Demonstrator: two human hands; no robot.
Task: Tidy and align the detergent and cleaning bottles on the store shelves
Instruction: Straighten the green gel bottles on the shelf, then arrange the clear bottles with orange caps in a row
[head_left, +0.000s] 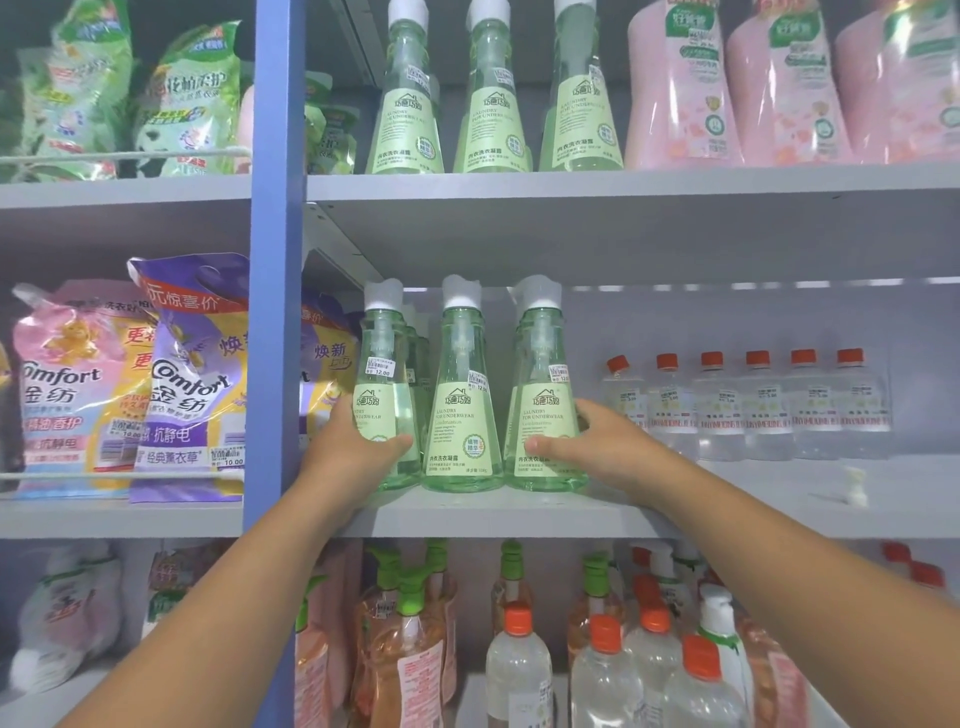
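While I have both hands on this row of three green pump bottles, the main risk I see is a topple: they are tall, narrow at the neck and stand near the front lip of the middle shelf (519, 512), so a squeeze that lands too high or too hard could tip one forward off the edge, onto the orange-capped bottles (605, 636) on the shelf below. Taking the middle bottle (462, 410) as my marker and going left to right: the left bottle (387, 364) stands just to its left, and my left hand (358, 441) wraps its lower body from the outer side, thumb curled across the front of the label, so I am gripping it. If I push that one inward unevenly it could knock the middle bottle, which nothing holds. The right bottle (543, 395) stands just to the marker's right, nearly touching it, and my right hand (587, 441) cups its base from the right, thumb lying across the front low on the label, fingers bent round the far side. Further right of the marker, well apart, a row of small clear red-capped bottles (758, 405) stands deeper on the same shelf; a wide sweep of my right elbow could catch them, I judge. All three green bottles look upright, labels facing me.
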